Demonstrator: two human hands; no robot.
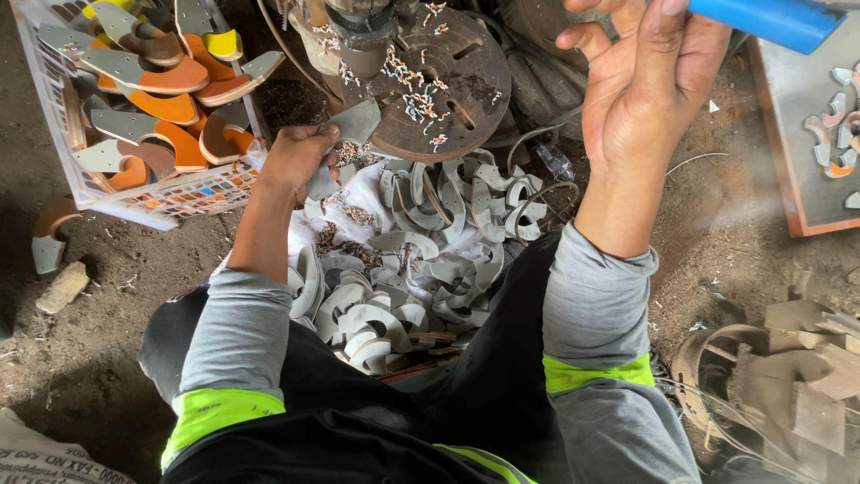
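My left hand (294,158) grips a flat grey curved metal piece (351,124) and holds it against the round rusty drill table (457,85) under the drill spindle (358,27). My right hand (647,81) is raised high on the right, fingers wrapped on the blue lever handle (772,20). Below and between my arms lies a heap of several grey hook-shaped pieces (421,260) on a white cloth. Curly metal shavings (414,90) litter the round table.
A white plastic crate (134,193) at the upper left holds several grey and orange pieces. One loose piece (47,235) and a stone (63,287) lie on the dirt floor at left. A tray of parts (820,134) sits at right, scrap metal (788,376) at lower right.
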